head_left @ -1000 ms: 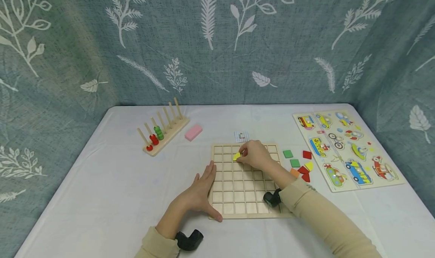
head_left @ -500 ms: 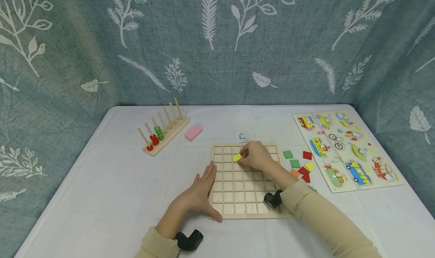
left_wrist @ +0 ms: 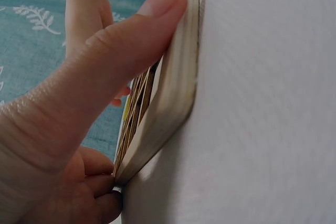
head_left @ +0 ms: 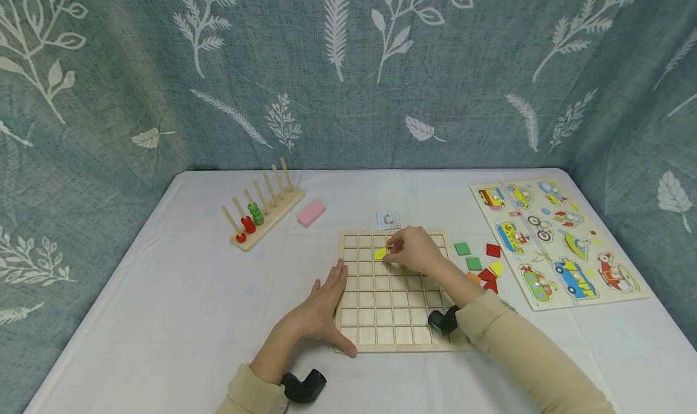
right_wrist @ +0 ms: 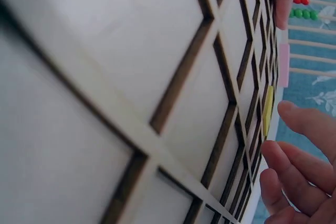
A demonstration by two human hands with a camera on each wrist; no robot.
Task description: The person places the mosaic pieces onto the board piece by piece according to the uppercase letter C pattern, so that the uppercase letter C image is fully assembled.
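A square wooden grid board [head_left: 383,299] lies on the white table. My left hand [head_left: 321,308] rests at its left side, fingers along the edge and thumb at the near left corner; the left wrist view shows the thumb [left_wrist: 142,30] lying on the board's rim. A flat yellow piece [head_left: 380,254] sits in a cell of the second row from the far side. Just to its right is my right hand [head_left: 415,250]. In the right wrist view, that hand's thumb and fingertips [right_wrist: 286,107] are parted, close beside the yellow piece [right_wrist: 268,111] and holding nothing.
Right of the board lie green squares [head_left: 461,248], red pieces [head_left: 492,250], a yellow piece [head_left: 496,269] and an orange one [head_left: 474,277]. A picture puzzle [head_left: 550,238] is beyond. Behind are a pattern card [head_left: 388,221], pink block [head_left: 311,213] and peg rack with beads [head_left: 269,217].
My right hand has drawn back slightly to the right, and more of the yellow piece shows, resting in its cell. The left hand stays in place.
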